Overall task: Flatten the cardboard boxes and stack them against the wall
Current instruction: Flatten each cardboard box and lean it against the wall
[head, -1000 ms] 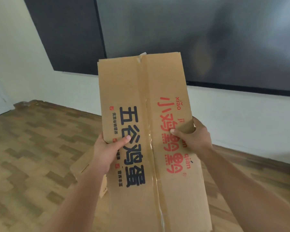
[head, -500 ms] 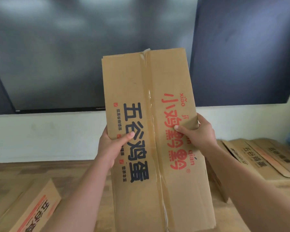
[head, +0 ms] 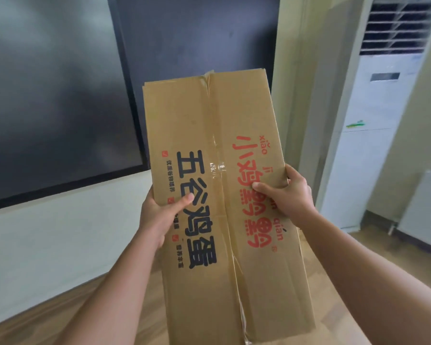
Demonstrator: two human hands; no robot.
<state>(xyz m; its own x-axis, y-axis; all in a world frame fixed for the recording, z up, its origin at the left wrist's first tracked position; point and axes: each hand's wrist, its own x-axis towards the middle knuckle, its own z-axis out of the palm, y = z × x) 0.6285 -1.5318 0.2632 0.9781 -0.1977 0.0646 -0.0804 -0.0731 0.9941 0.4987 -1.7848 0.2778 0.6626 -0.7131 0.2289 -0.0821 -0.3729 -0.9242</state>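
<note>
Occupying the centre of the frame, one flattened cardboard box (head: 217, 195) stood nearly upright in the air, tan, with dark characters down its left half and red ones down its right, and a taped seam (head: 218, 168) running top to bottom between them. The left hand (head: 159, 215) pinched the left edge at mid-height, thumb laid across the printed face and fingers out of sight behind the board. The right hand (head: 288, 192) pinched the right edge a little higher, thumb likewise on the front, fingers wrapped round the rim. Behind, at upper left of the frame, was a dark wall panel (head: 60, 95) over a pale wall (head: 47, 245); at upper right, a white floor-standing air conditioner (head: 373, 120); along the bottom, wood flooring (head: 23, 327). Judged light and fairly stiff, the sheet would probably flex along the seam, which looked split near the lower edge, though blur left that uncertain. Holds on the two long edges near mid-height suited it best, since a grip at a corner risked folding or tearing the board. Its matt surface seemed unlikely to slip. Flattening appeared done for this piece; setting it against the wall remained.
</note>
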